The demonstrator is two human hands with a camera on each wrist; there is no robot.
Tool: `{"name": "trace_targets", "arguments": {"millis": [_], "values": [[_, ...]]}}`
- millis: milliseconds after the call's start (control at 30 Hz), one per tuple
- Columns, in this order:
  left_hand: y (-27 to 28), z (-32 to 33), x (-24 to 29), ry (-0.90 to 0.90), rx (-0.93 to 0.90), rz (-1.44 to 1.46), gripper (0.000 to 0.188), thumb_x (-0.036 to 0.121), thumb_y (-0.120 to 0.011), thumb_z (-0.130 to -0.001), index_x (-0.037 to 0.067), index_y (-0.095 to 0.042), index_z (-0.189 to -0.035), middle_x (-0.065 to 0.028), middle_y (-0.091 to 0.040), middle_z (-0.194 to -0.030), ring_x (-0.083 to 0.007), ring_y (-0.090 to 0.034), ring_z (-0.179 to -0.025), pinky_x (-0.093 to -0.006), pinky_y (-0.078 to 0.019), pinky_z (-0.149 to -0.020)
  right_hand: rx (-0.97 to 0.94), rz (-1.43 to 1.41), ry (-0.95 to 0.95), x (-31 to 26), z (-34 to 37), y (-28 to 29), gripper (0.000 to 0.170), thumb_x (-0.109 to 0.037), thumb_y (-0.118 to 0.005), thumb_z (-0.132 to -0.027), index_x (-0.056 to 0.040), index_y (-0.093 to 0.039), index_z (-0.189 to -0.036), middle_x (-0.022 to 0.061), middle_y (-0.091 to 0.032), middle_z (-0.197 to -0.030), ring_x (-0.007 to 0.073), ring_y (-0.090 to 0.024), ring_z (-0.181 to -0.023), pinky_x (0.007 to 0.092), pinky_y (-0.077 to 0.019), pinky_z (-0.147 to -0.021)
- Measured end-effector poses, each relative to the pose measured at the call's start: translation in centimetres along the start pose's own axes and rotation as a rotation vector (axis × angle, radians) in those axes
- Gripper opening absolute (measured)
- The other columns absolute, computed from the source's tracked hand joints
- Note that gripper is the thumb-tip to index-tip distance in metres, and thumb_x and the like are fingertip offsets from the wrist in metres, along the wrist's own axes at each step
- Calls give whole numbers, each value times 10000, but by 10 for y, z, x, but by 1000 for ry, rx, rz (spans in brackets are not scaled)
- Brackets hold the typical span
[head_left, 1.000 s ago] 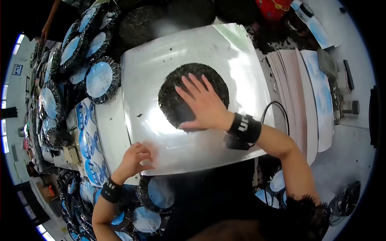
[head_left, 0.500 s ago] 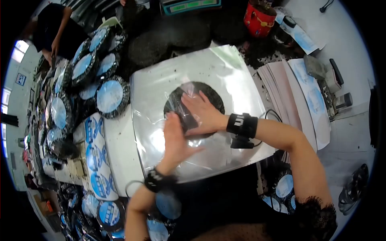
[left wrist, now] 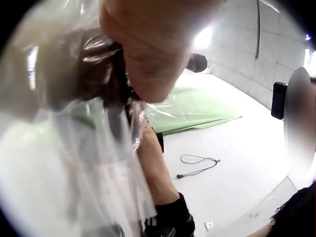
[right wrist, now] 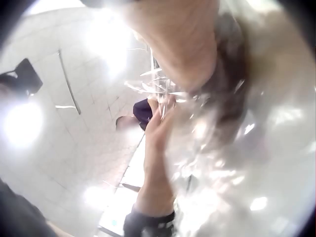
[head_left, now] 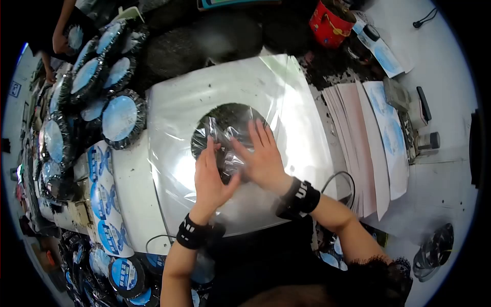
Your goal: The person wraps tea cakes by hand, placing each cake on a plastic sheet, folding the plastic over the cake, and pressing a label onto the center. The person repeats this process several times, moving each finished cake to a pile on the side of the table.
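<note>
A dark round cake (head_left: pixel 225 115) lies on a stack of clear plastic sheets (head_left: pixel 174 107) in the head view. The left hand (head_left: pixel 212 179) rests over its lower left edge, fingers extended. Over its lower right side lies the right hand (head_left: pixel 263 161), fingers spread fairly straight. Creased film shows between the two hands. Shiny folds of film (left wrist: pixel 98 57) stand beside the left hand (left wrist: pixel 153 44) in the left wrist view. Crumpled film (right wrist: pixel 212 168) is next to the right hand (right wrist: pixel 182 39) in the right wrist view. The fingertips' contact with the cake is partly hidden by glare.
Wrapped discs with blue labels (head_left: pixel 120 118) are piled at the left, beside printed blue sheets (head_left: pixel 105 199). Paper stacks (head_left: pixel 353 143) stand at the right. A red bucket (head_left: pixel 331 24) is at the back. Another person's arm (head_left: pixel 61 25) shows at the upper left.
The left hand has come in from the lower left to the cake. The right hand has shifted slightly down and turned more upright. Film over the cake is now creased between the hands.
</note>
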State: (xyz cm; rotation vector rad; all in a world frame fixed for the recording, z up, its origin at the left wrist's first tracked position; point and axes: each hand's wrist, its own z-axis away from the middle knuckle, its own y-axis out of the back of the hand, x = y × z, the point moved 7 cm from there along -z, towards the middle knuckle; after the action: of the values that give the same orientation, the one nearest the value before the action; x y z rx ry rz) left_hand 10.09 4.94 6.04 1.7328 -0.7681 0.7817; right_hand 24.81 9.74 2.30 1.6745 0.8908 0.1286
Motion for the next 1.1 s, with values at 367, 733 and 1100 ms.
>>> {"name": "trace_targets", "arguments": {"millis": [367,733,1100], "values": [[-14,-19,-13,44,16,-178,907,514,-951,-573,47,-664,-1296,-217,-517,-1409,-375,-569,-1219,-379,-533,-909,134,-611,-299,21,-16,28,709,-336,-826,-791,2,-571,-1361,156,-695,-1032,391,-614,-1012,507,-484,-894],[-29,-49,-44,-23,-337,-379,963,496,-916,-610,19,-590,-1381,-120,-619,-1165,-357,-548,-1088,-502,-388,-1032,184,-424,70,31,-52,0,512,-419,-812,-803,-62,-684,-1147,130,-667,-915,340,-661,-849,445,-529,-762],[-41,-61,-10,-297,-311,-460,647,148,-789,-800,17,-544,-1384,-127,-674,-1177,-325,-623,-1067,-406,-456,-894,336,-943,-440,60,-67,3,503,-223,-769,-854,16,-561,-1245,151,-686,-1036,332,-675,-923,432,-546,-833]]}}
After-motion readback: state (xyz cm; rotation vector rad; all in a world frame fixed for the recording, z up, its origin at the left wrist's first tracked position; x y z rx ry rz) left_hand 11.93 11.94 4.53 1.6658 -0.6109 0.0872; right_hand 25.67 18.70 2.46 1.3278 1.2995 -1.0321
